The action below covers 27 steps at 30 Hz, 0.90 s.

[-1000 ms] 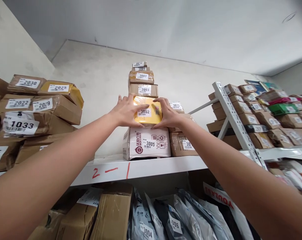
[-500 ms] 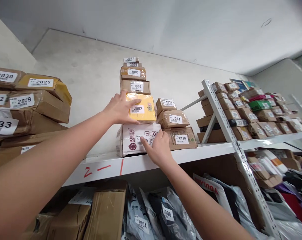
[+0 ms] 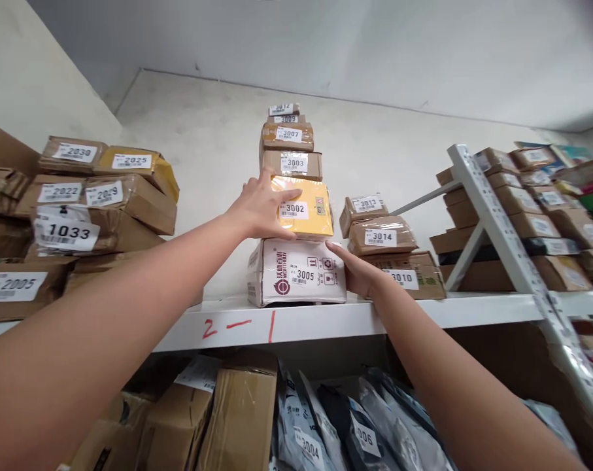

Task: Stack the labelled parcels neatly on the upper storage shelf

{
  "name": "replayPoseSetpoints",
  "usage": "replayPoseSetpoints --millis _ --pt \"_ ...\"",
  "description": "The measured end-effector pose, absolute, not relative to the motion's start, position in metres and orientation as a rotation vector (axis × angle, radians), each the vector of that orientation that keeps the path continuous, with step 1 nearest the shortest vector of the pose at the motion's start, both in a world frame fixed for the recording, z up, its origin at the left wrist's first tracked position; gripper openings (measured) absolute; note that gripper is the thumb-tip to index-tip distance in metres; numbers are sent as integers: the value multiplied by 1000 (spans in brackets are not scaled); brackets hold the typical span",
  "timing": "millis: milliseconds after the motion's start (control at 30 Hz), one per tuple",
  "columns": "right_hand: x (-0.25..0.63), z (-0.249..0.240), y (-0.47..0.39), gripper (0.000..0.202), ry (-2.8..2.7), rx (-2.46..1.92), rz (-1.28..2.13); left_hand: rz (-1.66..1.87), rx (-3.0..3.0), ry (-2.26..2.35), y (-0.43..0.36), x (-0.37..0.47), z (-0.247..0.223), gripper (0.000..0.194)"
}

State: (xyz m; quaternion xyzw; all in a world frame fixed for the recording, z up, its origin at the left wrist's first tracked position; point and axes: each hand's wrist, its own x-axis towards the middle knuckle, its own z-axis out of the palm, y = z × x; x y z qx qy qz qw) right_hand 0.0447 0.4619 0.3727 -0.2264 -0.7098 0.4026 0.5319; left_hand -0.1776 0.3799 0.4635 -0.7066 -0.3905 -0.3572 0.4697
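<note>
My left hand [image 3: 264, 206] lies against the left side of a yellow box [image 3: 308, 222] labelled 3002, its fingers spread and the thumb along the lower edge. The yellow box sits on a white carton [image 3: 271, 268] with red print and label 3005. My right hand [image 3: 357, 271] is at the carton's right side, thumb stretched up to the upper corner; its other fingers are largely hidden in the gap towards the box labelled 3010 [image 3: 426, 275]. Stacked above the yellow box are brown parcels 3003 [image 3: 271, 165], 3007 [image 3: 301, 136], 3009 [image 3: 301, 119] and 3012 [image 3: 295, 108].
The white shelf beam [image 3: 316, 327] bears the red marking 2-1. Parcels 3013 [image 3: 348, 219] and 3014 [image 3: 404, 242] are piled on the right, beside a metal upright [image 3: 492, 216]. Labelled boxes [image 3: 149, 203] stack up on the left. Below are cartons [image 3: 244, 405] and plastic-bagged parcels [image 3: 296, 412].
My right hand has moved from the white carton's front to its right side, uncovering label 3005. My left hand stays on the yellow box. The view has shifted left.
</note>
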Motion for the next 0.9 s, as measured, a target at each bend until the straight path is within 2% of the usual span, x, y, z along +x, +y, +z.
replayPoseSetpoints --millis 267,433,767,900 --pt "13 380 464 76 -1856 -544 969 -814 -1710 -978 356 -217 469 101" --pt "-22 381 458 79 -1846 -496 949 -815 -1676 -1040 342 -243 465 98" --pt "-61 379 446 68 -1672 -477 856 -895 -1692 -1010 340 -271 462 98" --pt "-69 379 442 70 -1584 -481 903 -897 -1687 -1024 345 -271 459 95"
